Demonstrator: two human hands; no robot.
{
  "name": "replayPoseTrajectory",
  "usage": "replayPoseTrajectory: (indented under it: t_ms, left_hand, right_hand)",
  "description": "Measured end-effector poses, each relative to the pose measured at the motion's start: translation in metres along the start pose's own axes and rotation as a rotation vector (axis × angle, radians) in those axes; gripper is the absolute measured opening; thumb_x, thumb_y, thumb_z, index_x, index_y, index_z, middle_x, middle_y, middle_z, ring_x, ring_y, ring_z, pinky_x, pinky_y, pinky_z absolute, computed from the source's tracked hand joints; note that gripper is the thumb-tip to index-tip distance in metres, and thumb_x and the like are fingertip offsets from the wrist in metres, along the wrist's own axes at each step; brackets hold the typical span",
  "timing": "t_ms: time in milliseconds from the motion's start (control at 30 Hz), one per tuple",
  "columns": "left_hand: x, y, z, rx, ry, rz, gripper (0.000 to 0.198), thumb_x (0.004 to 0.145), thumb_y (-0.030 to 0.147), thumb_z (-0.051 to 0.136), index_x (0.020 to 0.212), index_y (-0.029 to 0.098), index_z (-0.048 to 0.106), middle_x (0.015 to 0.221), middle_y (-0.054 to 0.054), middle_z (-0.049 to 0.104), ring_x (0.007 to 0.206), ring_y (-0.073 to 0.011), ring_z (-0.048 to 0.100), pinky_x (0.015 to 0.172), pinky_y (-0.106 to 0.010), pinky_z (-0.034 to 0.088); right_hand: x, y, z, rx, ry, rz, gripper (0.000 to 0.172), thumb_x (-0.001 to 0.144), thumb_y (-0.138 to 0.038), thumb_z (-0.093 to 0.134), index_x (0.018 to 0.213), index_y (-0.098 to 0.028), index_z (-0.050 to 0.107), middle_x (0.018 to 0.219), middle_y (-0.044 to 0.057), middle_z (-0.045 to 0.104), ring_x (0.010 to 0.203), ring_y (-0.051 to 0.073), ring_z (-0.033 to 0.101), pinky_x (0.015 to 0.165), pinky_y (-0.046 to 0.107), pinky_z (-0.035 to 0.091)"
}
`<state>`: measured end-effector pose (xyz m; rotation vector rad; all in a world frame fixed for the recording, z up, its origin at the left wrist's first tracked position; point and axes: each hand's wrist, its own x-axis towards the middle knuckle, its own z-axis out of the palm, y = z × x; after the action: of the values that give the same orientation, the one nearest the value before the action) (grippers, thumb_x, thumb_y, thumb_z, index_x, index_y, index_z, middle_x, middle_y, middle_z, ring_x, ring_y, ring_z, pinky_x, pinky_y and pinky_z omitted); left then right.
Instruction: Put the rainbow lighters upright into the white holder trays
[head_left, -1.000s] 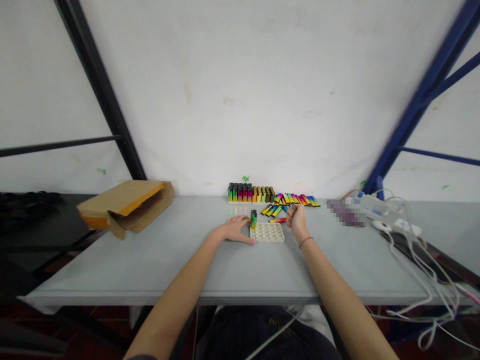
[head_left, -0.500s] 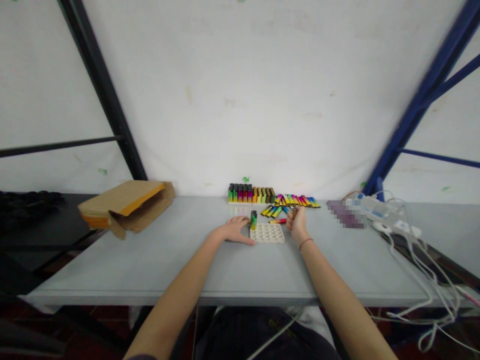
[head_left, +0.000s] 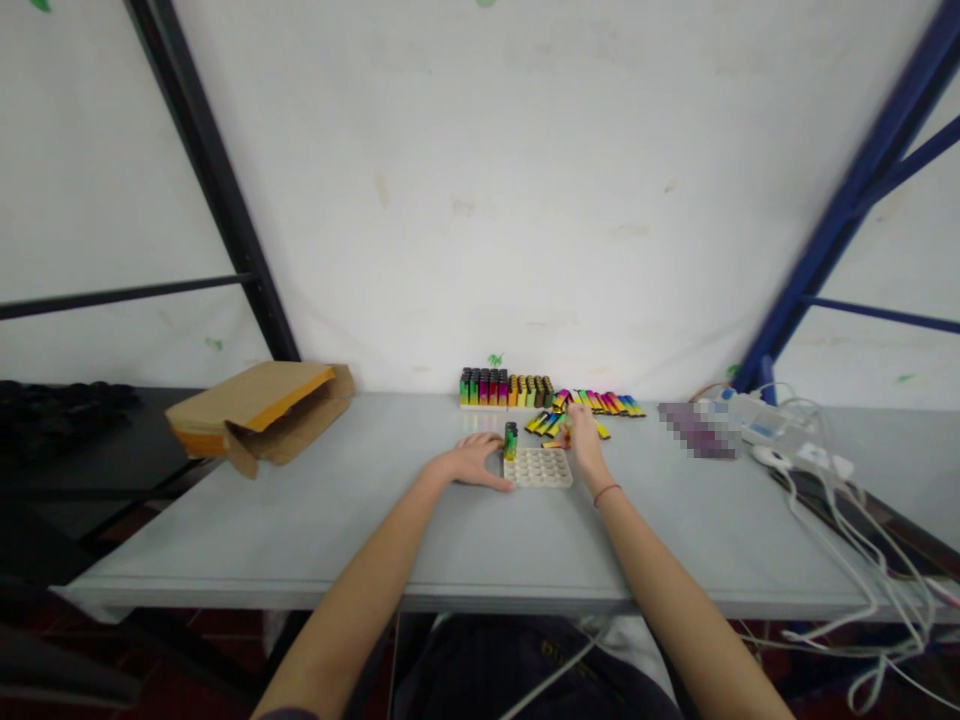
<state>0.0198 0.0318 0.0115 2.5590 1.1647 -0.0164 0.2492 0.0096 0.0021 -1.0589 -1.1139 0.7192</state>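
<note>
Toward the cream rectangular hole-studded tray (head_left: 538, 467), the bare right hand (head_left: 583, 440) has shifted left, nearer its far right corner, and turned; a slim yellow dark-ended lighter (head_left: 602, 430) now shows beyond and right of that corner.

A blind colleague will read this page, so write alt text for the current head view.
A person's left hand sits at the left edge of a pale tray of mostly bare holes, while the right hand is near loose multicolored lighters. Packed upright lighters stand behind, near the wall.
</note>
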Motion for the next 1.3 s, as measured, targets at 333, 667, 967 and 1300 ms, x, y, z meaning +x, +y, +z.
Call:
replayPoseTrajectory:
  t_ms: [333,667,967,1300]
  left_hand:
    - [0.000,0.000,0.002,-0.018,0.021,0.015,0.098,0.066,0.077,0.062,0.142,0.020,0.038,0.154,-0.011,0.032,0.142,-0.0335,0.026,0.117,-0.045,0.019]
    - [0.001,0.001,0.001,-0.015,0.023,0.012,0.097,0.066,0.076,0.064,0.143,0.023,0.037,0.153,-0.011,0.032,0.141,-0.0334,0.028,0.116,-0.045,0.022]
    - [-0.001,0.003,-0.001,-0.016,0.013,0.011,0.097,0.066,0.076,0.063,0.143,0.023,0.036,0.154,-0.011,0.032,0.141,-0.0339,0.027,0.116,-0.045,0.022]
    - [0.000,0.002,0.000,-0.012,0.010,0.003,0.096,0.066,0.077,0.062,0.141,0.022,0.039,0.154,-0.011,0.031,0.142,-0.0337,0.026,0.117,-0.044,0.020]
  right_hand:
    - [-0.023,-0.013,0.018,-0.157,-0.373,-0.187,0.038,0.083,-0.052,0.058,0.097,-0.017,0.064,0.089,0.007,0.067,0.073,0.018,0.060,0.063,0.028,0.047]
    - [-0.028,-0.005,0.022,-0.247,-0.497,-0.208,0.034,0.084,-0.042,0.060,0.108,-0.017,0.062,0.100,0.008,0.068,0.061,0.012,0.059,0.055,0.025,0.049]
    - [-0.027,-0.001,0.021,-0.224,-0.451,-0.153,0.038,0.080,-0.044,0.064,0.108,-0.018,0.062,0.094,0.006,0.068,0.060,0.013,0.059,0.051,0.024,0.046]
    - [-0.023,-0.009,0.015,-0.398,-0.358,-0.239,0.033,0.089,-0.044,0.052,0.105,-0.018,0.064,0.083,0.004,0.067,0.063,0.016,0.058,0.059,0.026,0.043]
